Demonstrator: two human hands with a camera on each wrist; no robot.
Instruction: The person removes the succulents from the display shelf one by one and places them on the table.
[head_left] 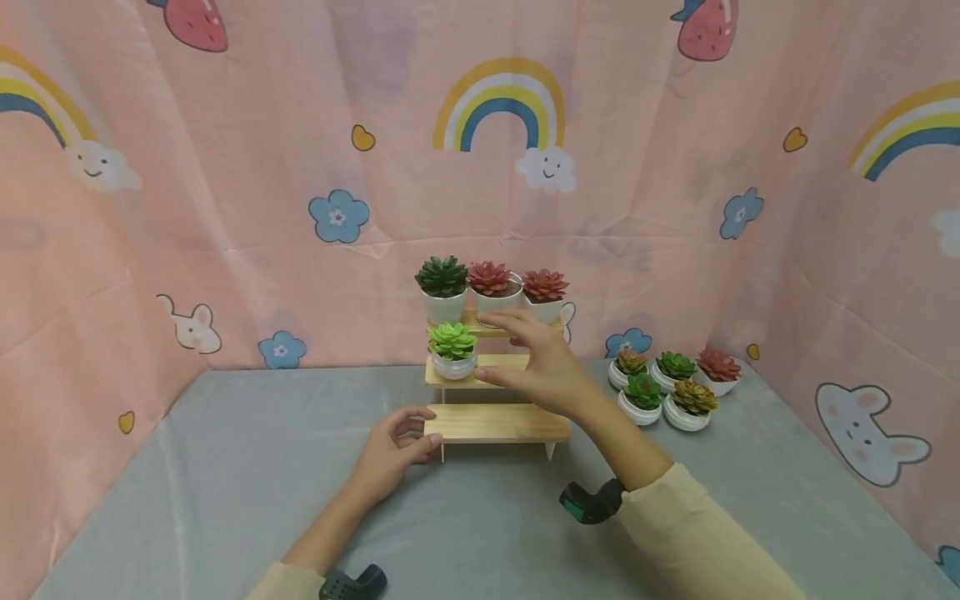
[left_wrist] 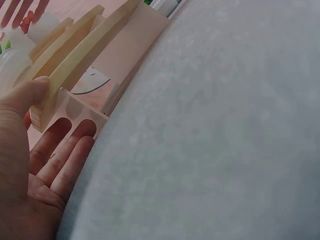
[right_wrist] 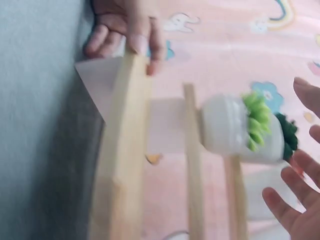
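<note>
A tiered wooden display stand (head_left: 498,423) with three steps stands on the grey table. My left hand (head_left: 393,450) grips the left end of its lowest step, thumb on the board (left_wrist: 60,90) and other fingers by the clear side panel. A bright green potted succulent (head_left: 453,350) sits at the left of the middle step. My right hand (head_left: 543,362) hovers over the right part of that step, fingers spread and nothing held. On the top step are a dark green succulent (head_left: 442,287) and two red succulents (head_left: 491,287), (head_left: 545,293) in white pots.
Right of the stand, several small potted succulents (head_left: 690,404) are grouped on the grey table (head_left: 262,467). A pink patterned cloth (head_left: 262,150) hangs behind and at both sides. Both wrists wear black devices (head_left: 592,502).
</note>
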